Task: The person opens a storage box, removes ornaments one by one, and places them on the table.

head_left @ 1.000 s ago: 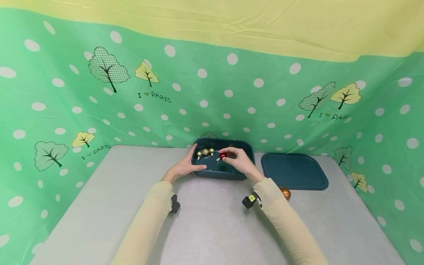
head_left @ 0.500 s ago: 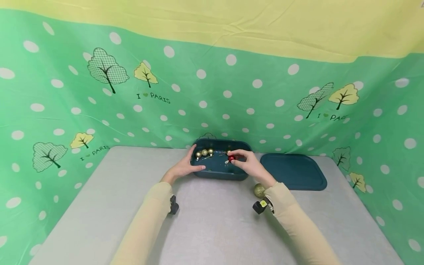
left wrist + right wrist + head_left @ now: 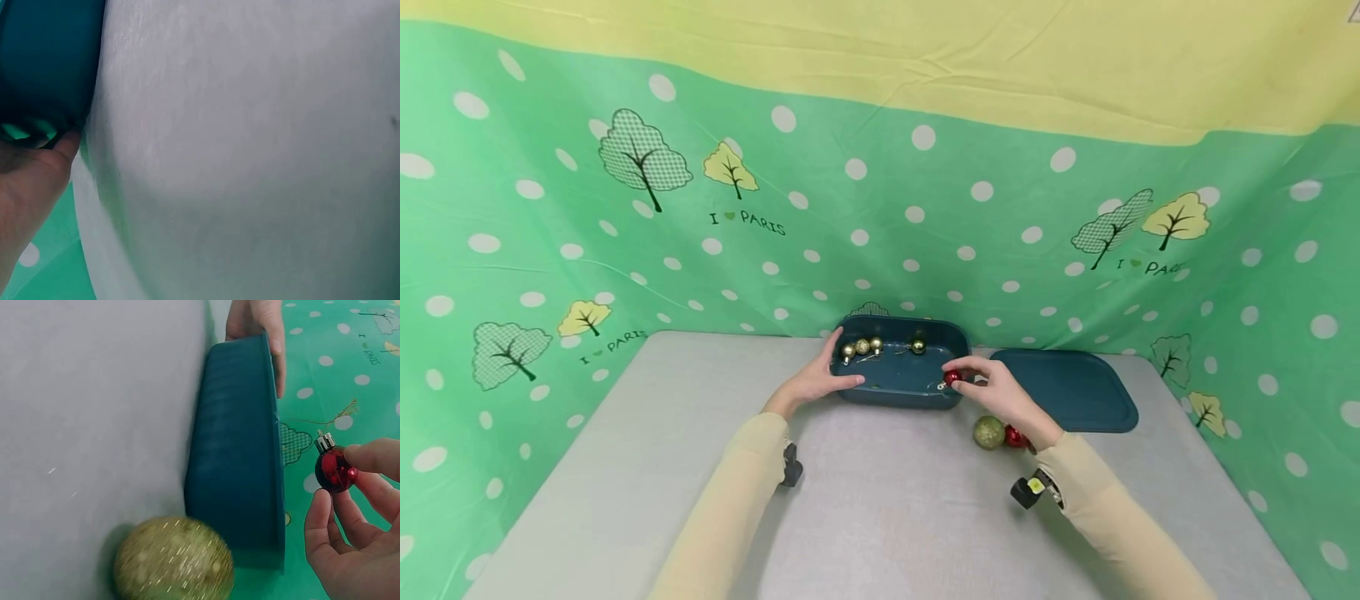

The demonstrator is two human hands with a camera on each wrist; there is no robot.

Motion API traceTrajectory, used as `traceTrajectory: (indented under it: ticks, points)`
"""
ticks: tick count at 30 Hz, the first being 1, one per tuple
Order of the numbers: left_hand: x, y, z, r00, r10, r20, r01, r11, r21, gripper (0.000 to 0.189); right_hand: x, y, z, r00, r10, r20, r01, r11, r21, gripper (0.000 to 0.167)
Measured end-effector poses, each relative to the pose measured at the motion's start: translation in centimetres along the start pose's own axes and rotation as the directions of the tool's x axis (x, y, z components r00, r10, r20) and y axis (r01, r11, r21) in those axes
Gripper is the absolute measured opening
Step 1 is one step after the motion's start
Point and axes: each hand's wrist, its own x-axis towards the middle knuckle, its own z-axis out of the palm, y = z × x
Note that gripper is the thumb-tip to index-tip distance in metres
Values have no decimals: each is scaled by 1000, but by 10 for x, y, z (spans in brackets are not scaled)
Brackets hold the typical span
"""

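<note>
A small shiny red Christmas ball (image 3: 952, 378) with a silver cap and a gold thread is pinched between the thumb and fingertips of my right hand (image 3: 996, 392). That hand is by the right end of a dark blue box (image 3: 898, 399). In the right wrist view the red ball (image 3: 335, 469) is beside the box's rim, cap up. My left hand (image 3: 814, 377) holds the box's left end, thumb at the front rim and fingers along the side. Inside lie several small gold balls (image 3: 862, 345) at the left and another gold ball (image 3: 918, 347) farther right.
A dark blue lid (image 3: 1067, 390) lies flat right of the box. In front of it on the grey table (image 3: 880, 517) sit a large glittery gold ball (image 3: 988, 432) and a red ball (image 3: 1016, 437), partly behind my right wrist. A green polka-dot cloth (image 3: 820, 275) hangs behind.
My right hand has moved right with the red ball, from over the box's middle to its right end. The gold ball at the right inside the box has come into view. My left hand stays put.
</note>
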Motion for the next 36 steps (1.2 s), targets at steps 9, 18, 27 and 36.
traceTrajectory:
  ticks: [9, 18, 27, 36]
  points:
    - [-3, 1, 0, 1000, 10, 10, -10, 1000, 4, 104, -21, 13, -12, 1000, 29, -2, -29, 1000, -2, 26]
    - [-1, -1, 1, 1000, 2, 19, -2, 1000, 13, 105, -40, 26, -27, 999, 31, -26, -34, 996, -88, 30]
    - [1, -1, -1, 1000, 5, 26, -5, 1000, 7, 101, -54, 36, -41, 999, 5, -38, -13, 979, -203, 26]
    - [-2, 2, -3, 1000, -2, 31, 2, 1000, 4, 105, -70, 46, -61, 997, 43, -69, -57, 975, -215, 28]
